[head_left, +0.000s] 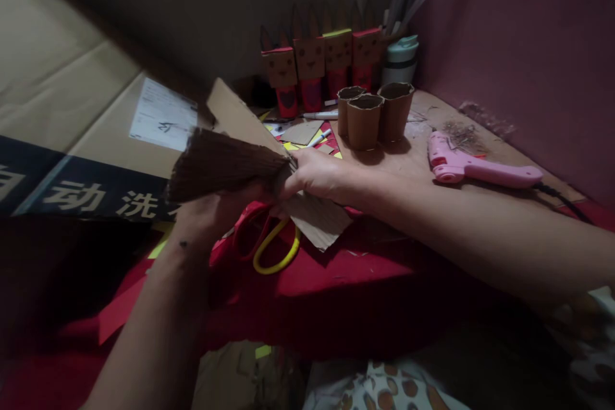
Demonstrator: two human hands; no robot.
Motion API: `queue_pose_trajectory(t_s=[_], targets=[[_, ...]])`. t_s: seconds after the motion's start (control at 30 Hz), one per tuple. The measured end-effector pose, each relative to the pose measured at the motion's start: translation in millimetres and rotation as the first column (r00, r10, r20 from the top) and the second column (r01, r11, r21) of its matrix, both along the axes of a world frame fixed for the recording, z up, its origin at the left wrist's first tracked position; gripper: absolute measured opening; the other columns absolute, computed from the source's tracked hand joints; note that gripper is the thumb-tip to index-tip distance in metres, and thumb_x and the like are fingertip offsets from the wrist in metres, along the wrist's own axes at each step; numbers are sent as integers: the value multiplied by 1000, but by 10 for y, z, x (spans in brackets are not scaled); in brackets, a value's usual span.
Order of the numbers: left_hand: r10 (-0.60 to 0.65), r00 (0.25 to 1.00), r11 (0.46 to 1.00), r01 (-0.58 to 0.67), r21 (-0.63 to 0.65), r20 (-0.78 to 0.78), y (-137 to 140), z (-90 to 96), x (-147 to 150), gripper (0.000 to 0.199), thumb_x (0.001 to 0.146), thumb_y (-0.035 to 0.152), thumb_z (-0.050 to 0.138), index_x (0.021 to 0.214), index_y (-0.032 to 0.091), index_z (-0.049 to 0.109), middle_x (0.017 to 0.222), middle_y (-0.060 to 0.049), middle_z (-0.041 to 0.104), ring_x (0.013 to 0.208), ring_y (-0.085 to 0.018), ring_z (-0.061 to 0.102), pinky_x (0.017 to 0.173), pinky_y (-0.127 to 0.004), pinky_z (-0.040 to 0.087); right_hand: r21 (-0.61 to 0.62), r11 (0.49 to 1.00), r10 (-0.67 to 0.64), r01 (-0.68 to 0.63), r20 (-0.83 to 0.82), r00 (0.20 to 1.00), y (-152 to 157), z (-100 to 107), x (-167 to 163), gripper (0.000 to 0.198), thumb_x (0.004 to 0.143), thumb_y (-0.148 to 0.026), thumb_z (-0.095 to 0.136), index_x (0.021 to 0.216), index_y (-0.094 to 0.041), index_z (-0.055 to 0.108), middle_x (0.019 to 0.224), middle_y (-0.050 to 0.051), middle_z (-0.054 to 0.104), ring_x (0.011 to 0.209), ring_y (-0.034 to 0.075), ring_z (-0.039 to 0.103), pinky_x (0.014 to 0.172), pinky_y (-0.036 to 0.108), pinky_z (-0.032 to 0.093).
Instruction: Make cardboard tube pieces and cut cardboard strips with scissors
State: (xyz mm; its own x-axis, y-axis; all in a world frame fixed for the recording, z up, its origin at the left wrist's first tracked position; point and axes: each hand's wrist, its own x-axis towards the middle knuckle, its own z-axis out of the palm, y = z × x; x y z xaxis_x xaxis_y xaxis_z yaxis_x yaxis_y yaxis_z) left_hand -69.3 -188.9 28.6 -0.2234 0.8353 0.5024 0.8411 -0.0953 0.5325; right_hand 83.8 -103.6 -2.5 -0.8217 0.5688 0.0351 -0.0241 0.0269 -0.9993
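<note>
In the head view both hands meet over a piece of cardboard (245, 118). A dark, ribbed flap of it (216, 166) fans out to the left, and a paler end (319, 221) hangs below toward me. My right hand (317, 173) is closed on the cardboard, thumb on top near the fold. Beneath the ribbed flap, my left hand (230, 205) is closed on the same piece; its fingers are mostly hidden. Just under the hands lie scissors with a yellow handle loop (277, 266). A red loop beside it is partly covered.
A pink glue gun (480, 166) lies at right, its cord trailing off. Three cardboard tubes (364, 122) stand mid-table. Behind are several eared cardboard figures (309, 61) and a pale green cup (401, 64). A large printed carton (91, 147) fills the left. Markers and scraps lie between.
</note>
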Motion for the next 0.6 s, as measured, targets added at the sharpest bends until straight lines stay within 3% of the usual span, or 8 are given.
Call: queue_pose_trajectory(t_s=[0.1,0.2,0.37,0.5,0.57,0.6], targets=[[-91,986,996,92,3,-140,-10,-37,28,10,73,27,61,76,22,69,80,-3,68,75,-17,59,76,-30,48,-131,991,-7,0,-51,999,-17,24,-2,13,56,-10,65,67,-14,60,66,4,64,63,18,62,60,30,52],[-100,953,991,120,53,-286,-29,-100,70,16,76,29,61,88,22,69,97,-7,65,83,-16,60,76,-28,48,-197,979,-61,42,-91,994,-33,27,-6,13,56,-8,64,66,-14,60,65,4,64,62,18,61,60,29,52],[-149,875,984,175,16,-461,12,-186,22,27,84,29,50,106,24,66,97,-5,66,95,-19,61,87,-32,45,-110,988,-102,106,46,994,-23,7,-1,13,56,-12,67,68,-13,62,65,6,63,63,20,59,58,31,51],[-116,834,992,125,-20,-539,53,-187,-4,29,85,32,47,102,23,69,84,-5,65,79,-19,60,78,-32,45,-44,991,-121,125,73,990,-11,23,-5,14,55,-12,65,68,-14,61,65,5,61,63,20,60,59,31,51],[-123,843,992,101,-71,-524,44,-176,19,29,83,32,47,99,21,69,86,-8,65,80,-20,59,79,-35,45,-45,994,-98,101,55,994,-16,34,-10,13,55,-11,64,66,-14,59,65,5,61,61,19,59,57,30,51],[-108,884,994,85,-71,-454,32,-174,37,28,81,32,50,98,21,69,89,-8,66,84,-21,59,82,-36,44,-55,995,-87,89,42,995,-23,38,-11,12,55,-10,63,65,-14,57,65,5,61,60,18,59,56,30,50]])
